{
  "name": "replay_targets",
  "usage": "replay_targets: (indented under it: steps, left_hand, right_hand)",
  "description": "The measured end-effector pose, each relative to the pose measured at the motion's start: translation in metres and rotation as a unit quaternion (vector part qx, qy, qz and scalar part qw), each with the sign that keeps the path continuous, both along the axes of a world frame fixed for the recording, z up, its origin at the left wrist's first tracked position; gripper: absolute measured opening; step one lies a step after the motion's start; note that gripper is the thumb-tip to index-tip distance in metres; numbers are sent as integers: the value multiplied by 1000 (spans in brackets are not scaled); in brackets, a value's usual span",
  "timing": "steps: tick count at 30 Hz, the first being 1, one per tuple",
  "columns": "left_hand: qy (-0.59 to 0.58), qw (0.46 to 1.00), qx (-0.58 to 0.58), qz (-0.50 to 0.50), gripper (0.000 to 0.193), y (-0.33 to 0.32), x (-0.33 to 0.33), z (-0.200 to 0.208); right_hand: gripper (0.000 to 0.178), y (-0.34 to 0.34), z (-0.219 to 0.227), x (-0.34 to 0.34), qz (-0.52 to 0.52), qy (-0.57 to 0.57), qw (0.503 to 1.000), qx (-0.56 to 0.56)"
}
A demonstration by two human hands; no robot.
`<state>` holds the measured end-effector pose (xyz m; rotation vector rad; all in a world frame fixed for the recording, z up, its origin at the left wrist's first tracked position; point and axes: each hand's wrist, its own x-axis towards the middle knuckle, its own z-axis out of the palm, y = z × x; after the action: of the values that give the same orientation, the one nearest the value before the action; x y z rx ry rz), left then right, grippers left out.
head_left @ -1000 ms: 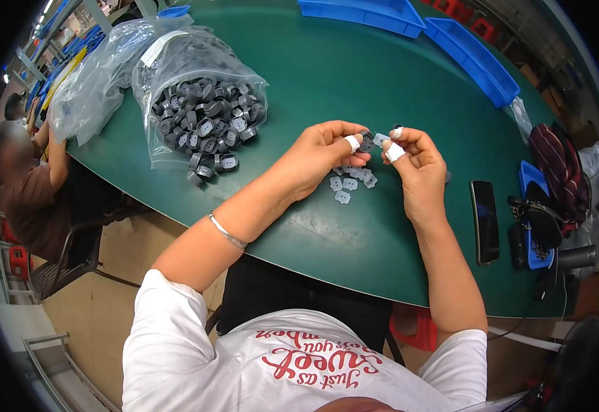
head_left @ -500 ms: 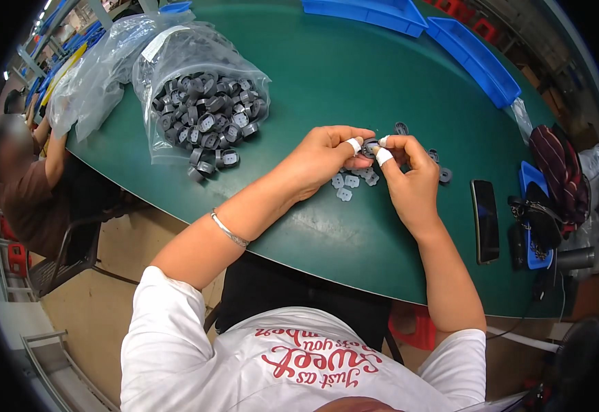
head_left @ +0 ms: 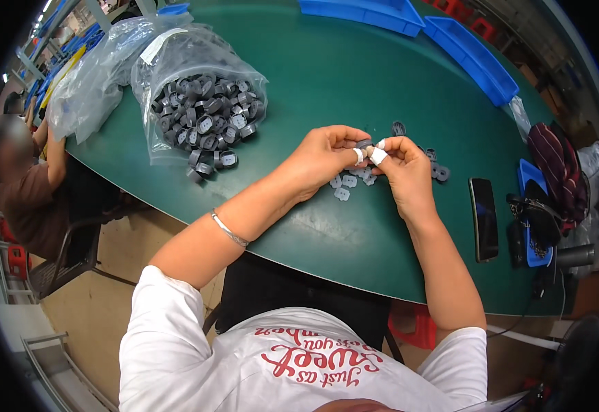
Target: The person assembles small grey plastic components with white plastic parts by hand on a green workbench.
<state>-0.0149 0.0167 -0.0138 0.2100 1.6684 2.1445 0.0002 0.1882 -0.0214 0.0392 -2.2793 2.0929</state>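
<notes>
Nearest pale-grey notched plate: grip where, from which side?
Probably pinch the notched plate by opposite edges, from above on the near side: it lies flat, with bare green tabletop on that side and other plates just beyond it.

- The right hand (head_left: pixel 411 172), apart a second ago, is now meeting the left hand (head_left: pixel 327 154) at the dark grey piece (head_left: pixel 363 144).
- More grey parts (head_left: pixel 441 172) are showing beyond the right hand.
</notes>
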Motion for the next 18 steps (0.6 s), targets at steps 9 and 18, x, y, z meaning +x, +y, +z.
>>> replay_targets:
  steps: [9,18]
  left_hand:
    - [-11,999,21,24,24,1,-3,-1]
    - [15,999,13,31,22,2,-1,1]
  right_hand:
    - [10,-1,13,4,45,-26,999,-15]
    - [9,2,11,2,69,-15,995,-66]
